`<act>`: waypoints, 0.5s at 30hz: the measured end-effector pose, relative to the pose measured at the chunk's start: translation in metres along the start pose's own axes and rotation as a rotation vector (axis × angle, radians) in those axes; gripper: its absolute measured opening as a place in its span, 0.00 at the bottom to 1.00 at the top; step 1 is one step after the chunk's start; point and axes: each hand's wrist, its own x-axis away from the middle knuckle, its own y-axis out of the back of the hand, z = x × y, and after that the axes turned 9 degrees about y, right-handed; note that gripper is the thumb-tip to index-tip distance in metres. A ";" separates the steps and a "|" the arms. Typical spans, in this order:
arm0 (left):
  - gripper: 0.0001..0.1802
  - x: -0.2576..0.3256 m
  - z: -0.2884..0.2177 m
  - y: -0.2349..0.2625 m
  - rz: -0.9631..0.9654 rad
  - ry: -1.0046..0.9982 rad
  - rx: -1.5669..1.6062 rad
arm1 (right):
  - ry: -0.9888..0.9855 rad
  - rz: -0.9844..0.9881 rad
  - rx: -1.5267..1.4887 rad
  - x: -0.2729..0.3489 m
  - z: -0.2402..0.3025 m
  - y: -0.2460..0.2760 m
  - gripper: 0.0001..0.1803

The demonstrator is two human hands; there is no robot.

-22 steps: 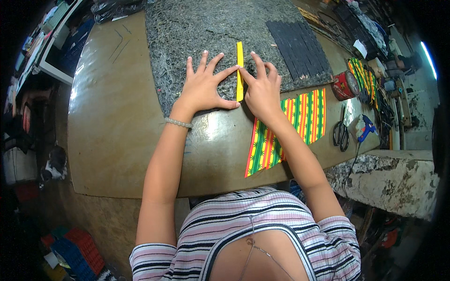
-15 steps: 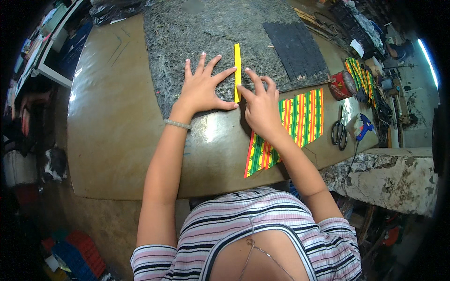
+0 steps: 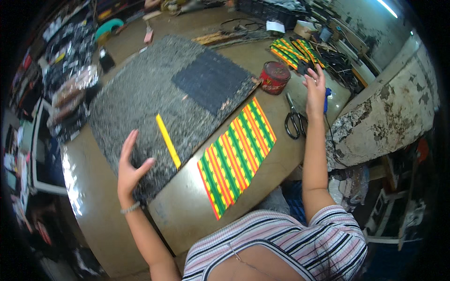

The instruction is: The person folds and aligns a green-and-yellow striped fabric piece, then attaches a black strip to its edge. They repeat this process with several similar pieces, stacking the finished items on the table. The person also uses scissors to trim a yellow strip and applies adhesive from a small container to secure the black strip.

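My left hand (image 3: 131,171) is open, thumb and fingers apart, over the near left edge of a worn grey board (image 3: 131,98), touching no visible object. A narrow yellow strip (image 3: 168,140) lies on the board to its right. My right hand (image 3: 315,91) is raised at the right side of the table, fingers apart, with nothing visible in it. Beside it are black-handled scissors (image 3: 294,122) and a blue glue gun (image 3: 326,96), which the hand partly hides. A green, yellow and red striped sheet (image 3: 238,159) lies flat between my arms, on the table nearest me.
A black ridged sheet (image 3: 211,82) rests on the board's far right part. Just past its corner stands a red tin (image 3: 274,78). Further back are more striped pieces (image 3: 288,54) and tangled black cords (image 3: 335,70). A rough concrete ledge (image 3: 389,112) borders the table's right side.
Both hands have left the yellow strip. My right hand has moved far right toward the scissors and glue gun; my left has drawn back leftward. The view has turned rightward.
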 end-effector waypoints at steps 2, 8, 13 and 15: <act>0.31 -0.015 -0.027 -0.007 -0.302 0.059 0.195 | -0.065 0.101 0.056 -0.026 -0.028 0.029 0.58; 0.21 -0.122 -0.140 -0.181 0.045 -0.544 -0.010 | -0.051 0.548 0.116 -0.041 -0.108 0.008 0.85; 0.20 -0.225 -0.203 -0.339 0.122 -0.749 -0.288 | 0.012 0.453 -0.264 -0.033 -0.126 -0.011 0.83; 0.20 -0.255 -0.198 -0.367 0.216 -0.889 -0.308 | -0.098 0.442 -0.257 -0.032 -0.125 -0.007 0.84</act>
